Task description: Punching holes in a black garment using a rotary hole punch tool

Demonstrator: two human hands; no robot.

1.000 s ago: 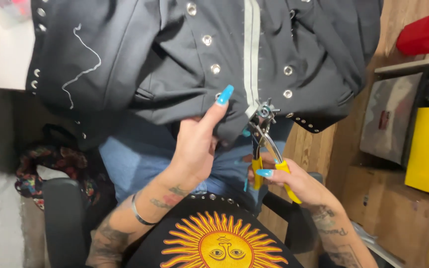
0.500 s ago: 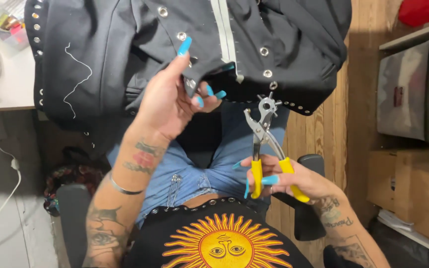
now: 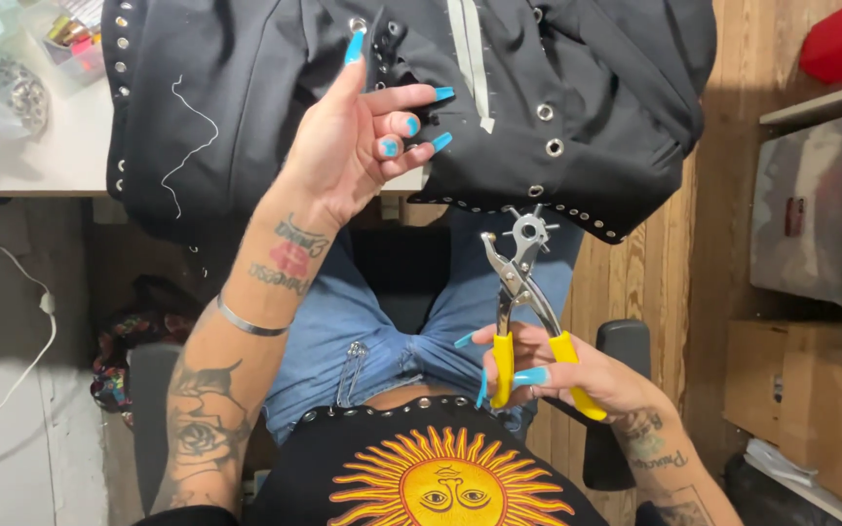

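A black garment (image 3: 275, 88) with metal eyelets and a pale grey strip hangs off the table edge over my lap. My left hand (image 3: 348, 151) is raised against it. The index finger reaches up to an eyelet (image 3: 357, 24), a fold of cloth sits between the fingers, and the thumb is hidden behind the fabric. Lower right, my right hand (image 3: 562, 370) grips the yellow handles of a revolving punch plier (image 3: 518, 282). Its metal head points up, just below the garment's studded hem and clear of the cloth.
A white table (image 3: 31, 161) at upper left holds a clear box of small parts (image 3: 70, 39) and a bag of metal pieces (image 3: 14, 93). A white cable (image 3: 46, 307) hangs at the left. Black chair armrests (image 3: 621, 341) flank my lap. Cardboard boxes (image 3: 830, 409) stand on the wooden floor at right.
My left hand has lifted the garment up and away toward the table. The plier has come out of the cloth and dropped lower with my right hand.
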